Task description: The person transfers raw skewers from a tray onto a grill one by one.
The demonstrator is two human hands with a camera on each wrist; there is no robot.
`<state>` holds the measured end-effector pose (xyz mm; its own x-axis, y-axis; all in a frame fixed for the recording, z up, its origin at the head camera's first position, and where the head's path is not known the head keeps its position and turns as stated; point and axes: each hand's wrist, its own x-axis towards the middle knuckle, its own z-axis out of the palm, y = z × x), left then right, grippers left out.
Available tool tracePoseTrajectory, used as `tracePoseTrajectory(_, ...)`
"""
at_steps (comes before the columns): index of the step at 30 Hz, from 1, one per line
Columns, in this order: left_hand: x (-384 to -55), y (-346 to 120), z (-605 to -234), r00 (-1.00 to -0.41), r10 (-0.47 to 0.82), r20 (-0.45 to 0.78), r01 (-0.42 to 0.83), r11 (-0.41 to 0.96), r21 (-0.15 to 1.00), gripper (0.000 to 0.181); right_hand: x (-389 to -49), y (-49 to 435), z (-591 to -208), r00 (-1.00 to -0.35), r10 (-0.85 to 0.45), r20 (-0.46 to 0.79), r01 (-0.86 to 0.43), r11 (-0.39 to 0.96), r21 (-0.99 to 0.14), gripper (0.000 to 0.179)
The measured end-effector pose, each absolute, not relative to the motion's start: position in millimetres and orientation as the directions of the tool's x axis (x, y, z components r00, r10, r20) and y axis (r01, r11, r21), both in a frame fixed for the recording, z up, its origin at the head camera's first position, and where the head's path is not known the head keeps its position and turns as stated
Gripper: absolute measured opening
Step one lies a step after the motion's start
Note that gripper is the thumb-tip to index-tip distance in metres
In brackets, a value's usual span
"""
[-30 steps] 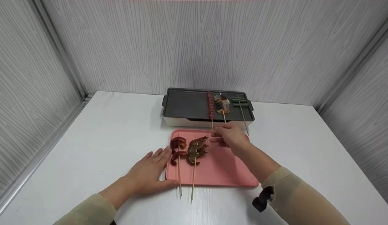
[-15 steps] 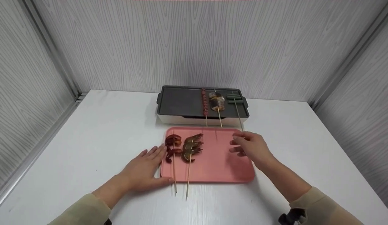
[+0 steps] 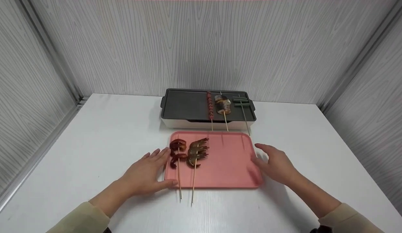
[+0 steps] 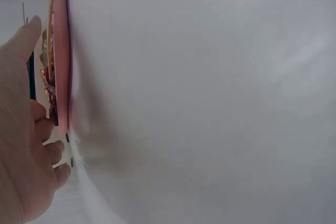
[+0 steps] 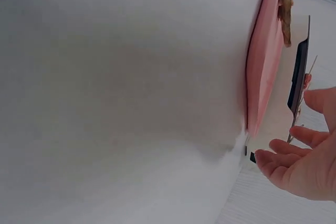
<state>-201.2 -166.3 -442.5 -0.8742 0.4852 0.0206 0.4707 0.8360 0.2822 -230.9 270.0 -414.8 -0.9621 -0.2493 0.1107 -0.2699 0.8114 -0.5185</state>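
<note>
A pink tray (image 3: 226,161) lies before me on the white table. Two skewers rest on its left half: one of reddish-brown curled pieces (image 3: 178,145) and one of grey-green shrimp (image 3: 197,152), their sticks jutting over the front rim. My left hand (image 3: 144,176) lies along the tray's left edge, fingers extended, thumb by the front corner near the sticks. At the right edge is my right hand (image 3: 278,165), thumb and forefinger spread at the rim. In the right wrist view that hand (image 5: 310,163) holds nothing, its fingers loosely bent.
Behind the tray stands a dark griddle (image 3: 186,103) on a white base. Across its right half lie a skewer of small red pieces (image 3: 210,108), a skewer of brown-and-silver chunks (image 3: 223,105) and a skewer of green pieces (image 3: 241,103). Grey wood-grain walls (image 3: 201,48) enclose the table.
My right hand has moved away from the skewer sticks at the griddle, rightward and down to the tray's right edge, its fingers spreading. My left hand keeps its place by the tray.
</note>
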Motion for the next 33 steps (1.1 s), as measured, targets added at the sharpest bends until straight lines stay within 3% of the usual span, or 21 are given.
tracePoseTrajectory(4, -194.9, -162.0, -433.5, -0.899, 0.436, 0.043, 0.424, 0.842, 0.332, 0.106, -230.5, 272.8, -426.7, -0.933, -0.355, 0.063, -0.355, 0.87, -0.343, 0.072)
tracePoseTrajectory(7, -189.3, -157.9, -427.2, -0.917, 0.396, 0.041, 0.373, 0.82, 0.435, 0.103, -231.1, 274.3, -434.1, -0.919, -0.395, 0.02, -0.386, 0.884, -0.264, 0.078)
tracePoseTrajectory(13, -178.4, -149.3, -415.5, -0.953, 0.302, -0.005, 0.201, 0.646, 0.736, 0.088, -233.1, 276.6, -445.3, -0.903, -0.428, -0.042, -0.413, 0.89, -0.191, 0.078)
tracePoseTrajectory(18, -168.7, -140.4, -405.7, -0.979, 0.169, -0.111, -0.022, 0.459, 0.888, 0.074, -232.9, 276.9, -450.3, -0.897, -0.436, -0.068, -0.418, 0.89, -0.184, 0.08)
tracePoseTrajectory(24, -156.9, -130.3, -402.1, -0.94, 0.061, -0.336, -0.314, 0.228, 0.922, 0.054, -231.7, 276.5, -453.3, -0.898, -0.435, -0.066, -0.417, 0.889, -0.191, 0.081)
tracePoseTrajectory(33, -146.4, -123.7, -414.5, -0.841, 0.107, -0.53, -0.51, 0.17, 0.843, 0.045, -233.7, 273.4, -456.1, -0.895, -0.441, -0.072, -0.421, 0.886, -0.196, 0.085)
